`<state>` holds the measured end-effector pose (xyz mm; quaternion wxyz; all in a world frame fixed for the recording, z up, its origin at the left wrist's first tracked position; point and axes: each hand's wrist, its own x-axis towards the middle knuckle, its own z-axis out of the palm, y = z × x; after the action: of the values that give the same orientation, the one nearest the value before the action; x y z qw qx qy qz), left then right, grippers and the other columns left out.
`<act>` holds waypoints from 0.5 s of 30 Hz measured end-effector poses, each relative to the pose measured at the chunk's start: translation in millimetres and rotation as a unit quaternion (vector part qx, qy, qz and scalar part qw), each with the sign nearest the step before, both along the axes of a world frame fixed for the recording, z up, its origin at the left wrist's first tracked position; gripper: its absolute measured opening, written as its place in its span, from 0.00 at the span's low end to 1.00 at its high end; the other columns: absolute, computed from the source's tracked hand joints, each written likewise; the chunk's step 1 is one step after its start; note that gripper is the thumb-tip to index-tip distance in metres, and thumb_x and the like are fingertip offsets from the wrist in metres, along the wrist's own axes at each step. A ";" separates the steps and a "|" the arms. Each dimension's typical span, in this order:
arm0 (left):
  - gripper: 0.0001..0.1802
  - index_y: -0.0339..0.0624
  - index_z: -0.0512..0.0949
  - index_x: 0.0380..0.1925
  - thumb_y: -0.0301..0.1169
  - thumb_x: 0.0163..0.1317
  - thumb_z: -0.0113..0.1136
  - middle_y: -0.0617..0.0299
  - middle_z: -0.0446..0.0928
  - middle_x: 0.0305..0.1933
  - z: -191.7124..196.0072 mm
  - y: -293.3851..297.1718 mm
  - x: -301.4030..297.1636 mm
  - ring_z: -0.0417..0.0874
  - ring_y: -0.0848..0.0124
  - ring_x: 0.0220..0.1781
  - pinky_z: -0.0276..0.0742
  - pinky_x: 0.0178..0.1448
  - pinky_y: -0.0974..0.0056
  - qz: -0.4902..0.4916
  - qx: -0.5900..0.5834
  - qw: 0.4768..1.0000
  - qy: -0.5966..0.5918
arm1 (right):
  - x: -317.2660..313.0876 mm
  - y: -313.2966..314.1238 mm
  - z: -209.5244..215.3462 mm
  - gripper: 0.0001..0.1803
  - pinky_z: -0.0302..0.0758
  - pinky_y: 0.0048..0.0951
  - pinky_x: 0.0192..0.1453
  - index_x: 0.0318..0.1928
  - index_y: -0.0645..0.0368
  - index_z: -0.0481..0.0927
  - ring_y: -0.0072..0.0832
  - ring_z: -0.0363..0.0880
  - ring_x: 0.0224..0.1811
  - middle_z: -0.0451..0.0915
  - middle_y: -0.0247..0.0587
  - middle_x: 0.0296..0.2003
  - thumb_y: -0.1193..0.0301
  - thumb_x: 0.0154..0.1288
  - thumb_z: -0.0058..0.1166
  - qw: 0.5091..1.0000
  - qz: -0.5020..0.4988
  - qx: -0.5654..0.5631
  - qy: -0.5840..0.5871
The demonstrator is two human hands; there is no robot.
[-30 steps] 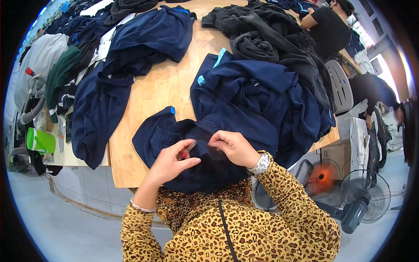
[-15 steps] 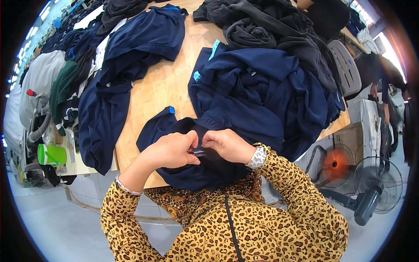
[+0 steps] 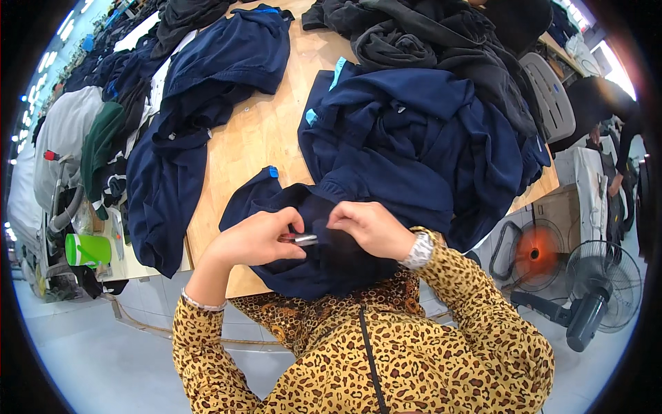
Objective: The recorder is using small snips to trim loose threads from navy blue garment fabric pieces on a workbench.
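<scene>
A navy garment (image 3: 303,265) lies at the near edge of the wooden table (image 3: 255,138), right in front of me. My left hand (image 3: 258,238) is closed on a small metal snipping tool (image 3: 300,239) whose tip points right, over the fabric. Beside it, my right hand (image 3: 369,228) pinches a fold of the same navy garment; a watch sits on that wrist. The two hands nearly touch. Both sleeves are leopard print.
A big heap of navy garments (image 3: 420,138) lies just beyond my hands. More navy clothes (image 3: 207,76) cover the table's left, black ones (image 3: 420,34) the far right. A green cup (image 3: 86,250) stands lower left. Two floor fans (image 3: 593,290) and another person (image 3: 614,117) are at right.
My hands have come together over the navy garment. The left hand now shows the small metal tool against the fabric; the right hand has shifted its pinch closer.
</scene>
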<state>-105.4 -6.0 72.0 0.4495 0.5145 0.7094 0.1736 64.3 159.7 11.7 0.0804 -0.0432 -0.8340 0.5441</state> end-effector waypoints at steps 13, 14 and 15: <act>0.14 0.38 0.77 0.39 0.23 0.50 0.65 0.54 0.78 0.29 -101.8 11.5 67.2 0.82 0.61 0.32 0.77 0.37 0.64 0.276 0.265 0.921 0.067 | 89.5 -40.8 -43.7 0.22 0.76 0.23 0.41 0.47 0.61 0.77 0.22 0.79 0.36 0.80 0.36 0.37 0.54 0.73 0.44 0.810 0.128 -0.493 -0.290; 0.14 0.38 0.77 0.39 0.23 0.50 0.65 0.54 0.78 0.29 -101.1 12.5 69.1 0.82 0.61 0.32 0.77 0.37 0.64 0.269 0.268 0.923 0.068 | 84.3 -46.7 -46.8 0.22 0.76 0.23 0.42 0.50 0.61 0.75 0.23 0.79 0.37 0.80 0.37 0.39 0.55 0.73 0.43 0.774 0.084 -0.569 -0.266; 0.13 0.37 0.77 0.38 0.22 0.50 0.64 0.54 0.78 0.29 -99.2 12.3 71.0 0.82 0.61 0.31 0.77 0.36 0.65 0.272 0.300 0.911 0.084 | 77.5 -51.4 -47.3 0.23 0.76 0.25 0.43 0.53 0.61 0.72 0.24 0.80 0.38 0.79 0.39 0.42 0.54 0.73 0.44 0.754 0.026 -0.619 -0.218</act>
<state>-34.3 6.2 -27.3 0.1481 0.4254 0.7711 0.4500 141.8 108.3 -35.6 -0.1620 -0.1789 -0.3113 0.9192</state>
